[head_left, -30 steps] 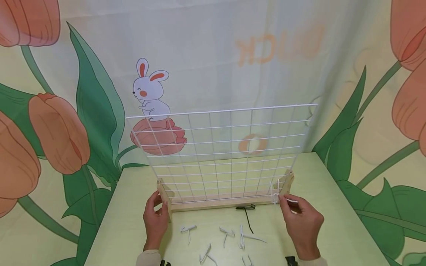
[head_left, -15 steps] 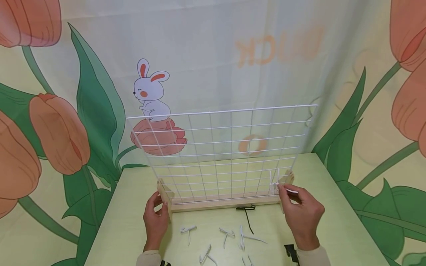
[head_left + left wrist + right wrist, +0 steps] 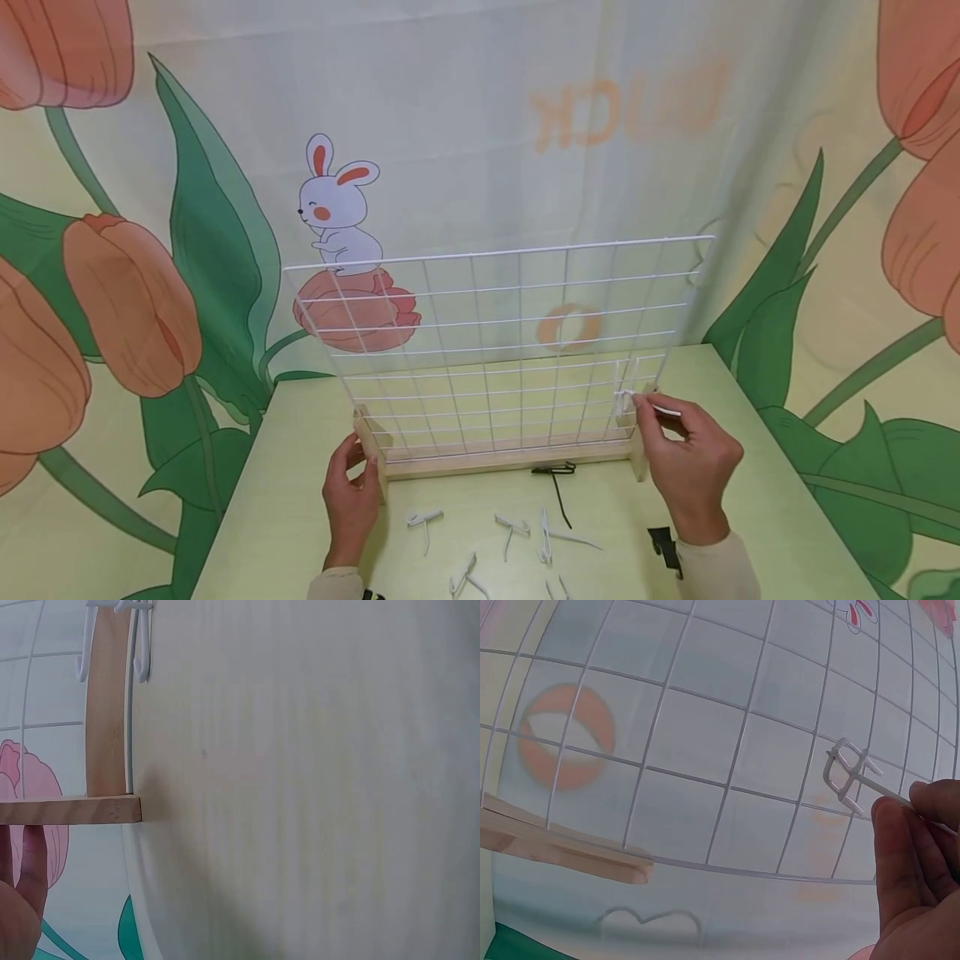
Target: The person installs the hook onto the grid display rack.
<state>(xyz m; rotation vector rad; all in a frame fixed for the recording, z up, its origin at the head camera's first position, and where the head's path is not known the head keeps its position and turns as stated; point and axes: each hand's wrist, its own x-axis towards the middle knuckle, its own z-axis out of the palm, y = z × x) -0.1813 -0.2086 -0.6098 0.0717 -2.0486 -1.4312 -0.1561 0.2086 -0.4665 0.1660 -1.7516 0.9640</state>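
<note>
My right hand [image 3: 690, 458] pinches the stem of a white wire hook [image 3: 625, 390] between thumb and fingers, near the lower right of a white wire grid [image 3: 495, 317]. In the right wrist view, the pronged end of the hook [image 3: 844, 776] overlaps the grid wires; whether it is caught on them I cannot tell. The grid stands upright in a wooden base [image 3: 510, 460]. My left hand [image 3: 351, 492] touches the outer side of the base's left end board [image 3: 370, 442]. The left wrist view shows its fingers [image 3: 31, 862] against that board [image 3: 75, 811].
Several white hooks [image 3: 512, 525] lie on the pale table [image 3: 765, 508] in front of the base, with one black hook [image 3: 553, 470] close to its rail. Behind the table hangs a curtain [image 3: 480, 125] printed with tulips and a rabbit.
My right hand has risen along the grid's right side, carrying the white hook upward and slightly right. The left hand stays against the end board.
</note>
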